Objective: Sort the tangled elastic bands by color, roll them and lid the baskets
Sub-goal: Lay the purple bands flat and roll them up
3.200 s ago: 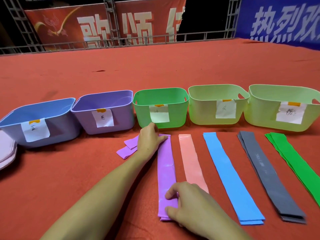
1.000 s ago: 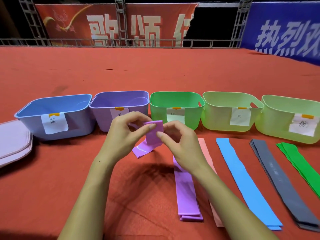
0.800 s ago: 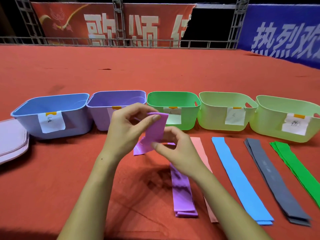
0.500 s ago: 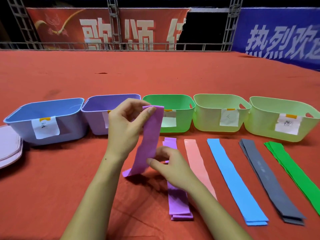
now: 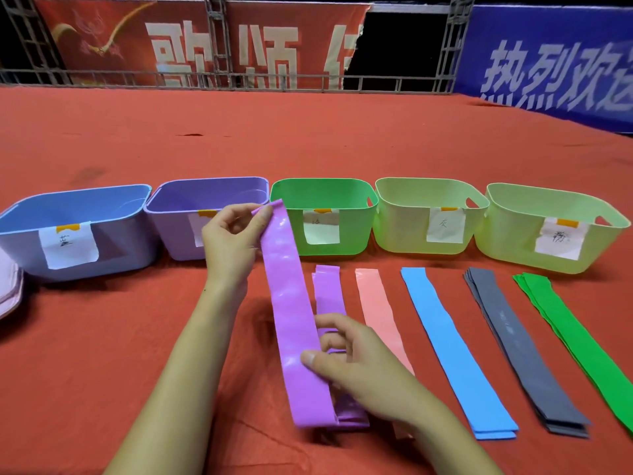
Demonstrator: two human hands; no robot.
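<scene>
At the far left edge lies a stack of pale pink lids on the red cloth. Next to it stands a blue basket with a white paper label. Just right of it is a purple basket, partly hidden by the left hand.

The left hand is held up in front of the purple basket. Its thumb and fingers pinch the top end of a long purple band. The band hangs down and slants toward the near side. The right hand pinches the same band lower down, with the thumb on its front and the fingers curled behind it.

Under the right hand lies another purple band, flat on the cloth. Behind it stands a green basket. To the right lie a pink band, a blue band, a stack of gray bands and some green bands, all flat and side by side but apart. Behind them stand two light green baskets, one after the other, each with a paper label. All five baskets are open on top.

Far behind, a red banner and a blue banner hang with big white letters.
</scene>
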